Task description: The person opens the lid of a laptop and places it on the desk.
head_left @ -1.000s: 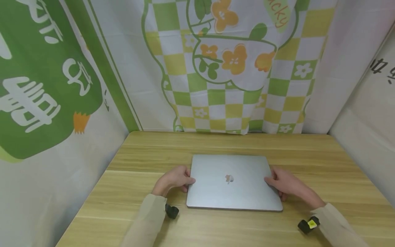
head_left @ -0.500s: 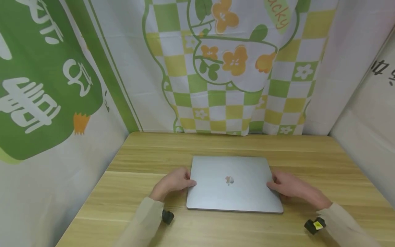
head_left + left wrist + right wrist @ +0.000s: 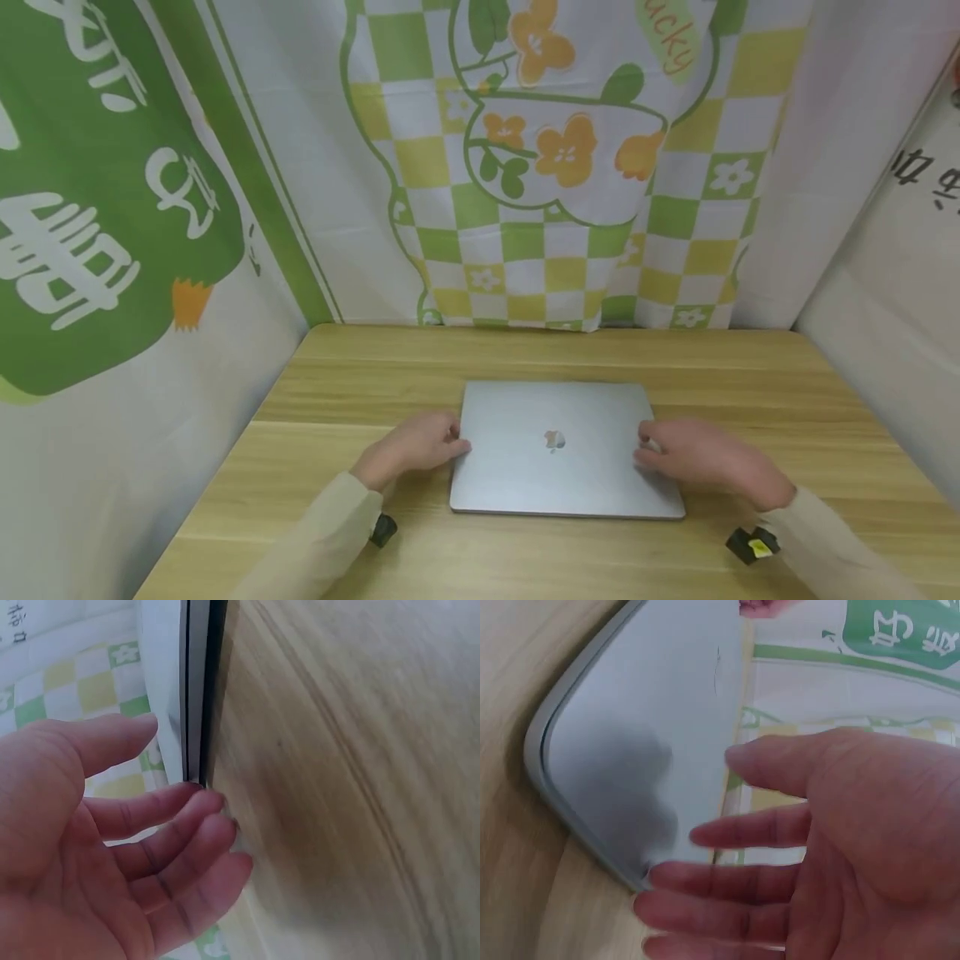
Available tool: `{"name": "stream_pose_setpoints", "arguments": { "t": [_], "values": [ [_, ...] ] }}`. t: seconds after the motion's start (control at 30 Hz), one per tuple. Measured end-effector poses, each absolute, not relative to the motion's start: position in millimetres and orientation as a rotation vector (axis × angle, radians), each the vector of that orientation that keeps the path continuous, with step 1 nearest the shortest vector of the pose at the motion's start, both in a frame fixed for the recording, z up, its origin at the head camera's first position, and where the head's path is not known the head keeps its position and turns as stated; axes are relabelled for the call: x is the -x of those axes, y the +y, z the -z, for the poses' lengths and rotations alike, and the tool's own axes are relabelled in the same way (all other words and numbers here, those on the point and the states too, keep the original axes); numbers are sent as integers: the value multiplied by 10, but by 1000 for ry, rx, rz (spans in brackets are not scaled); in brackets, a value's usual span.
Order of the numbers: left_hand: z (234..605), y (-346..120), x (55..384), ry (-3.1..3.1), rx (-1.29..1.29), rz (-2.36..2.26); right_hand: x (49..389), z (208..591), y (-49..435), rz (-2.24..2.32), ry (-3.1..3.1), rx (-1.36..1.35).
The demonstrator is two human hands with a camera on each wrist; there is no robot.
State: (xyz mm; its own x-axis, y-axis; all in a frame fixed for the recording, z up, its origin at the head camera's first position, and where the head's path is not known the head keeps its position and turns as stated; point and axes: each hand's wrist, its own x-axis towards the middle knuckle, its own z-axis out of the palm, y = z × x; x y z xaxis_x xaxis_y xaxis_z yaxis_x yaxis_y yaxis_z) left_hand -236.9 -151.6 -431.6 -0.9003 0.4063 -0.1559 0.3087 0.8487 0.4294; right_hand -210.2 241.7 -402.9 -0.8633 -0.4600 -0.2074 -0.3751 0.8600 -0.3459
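A closed silver laptop (image 3: 525,475) lies flat on the wooden table, its lid logo facing up. At its left side is my left hand (image 3: 416,443). In the left wrist view the index fingertip meets the laptop's side edge (image 3: 195,697), while the thumb stands a little off the lid. The other fingers are loosely bent near the tabletop. My right hand (image 3: 693,454) hovers at the laptop's right side, thumb and fingers spread apart over the lid. Seen from the right wrist, those fingers (image 3: 735,881) are nearly straight, and the hand's dark reflection shows on the lid.
The wooden table (image 3: 360,375) runs back to a hanging checked cloth (image 3: 525,242) with flowers. Green and white printed cloth (image 3: 112,208) hangs at the left, pale cloth (image 3: 900,275) at the right. Small black devices (image 3: 750,546) are worn at both wrists.
The right hand has come off the laptop's right edge and now lies over the lid with its fingers spread. The left hand has loosened its grip at the left edge. The laptop stays put.
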Motion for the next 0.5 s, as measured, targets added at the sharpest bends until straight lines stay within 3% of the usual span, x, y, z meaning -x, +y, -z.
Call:
{"name": "stream_pose_setpoints", "arguments": {
  "t": [0.5],
  "values": [
    [4335,-1506,2119,2888,-600,-347,1981,4163,2000,394,2787,1031]
  ]
}}
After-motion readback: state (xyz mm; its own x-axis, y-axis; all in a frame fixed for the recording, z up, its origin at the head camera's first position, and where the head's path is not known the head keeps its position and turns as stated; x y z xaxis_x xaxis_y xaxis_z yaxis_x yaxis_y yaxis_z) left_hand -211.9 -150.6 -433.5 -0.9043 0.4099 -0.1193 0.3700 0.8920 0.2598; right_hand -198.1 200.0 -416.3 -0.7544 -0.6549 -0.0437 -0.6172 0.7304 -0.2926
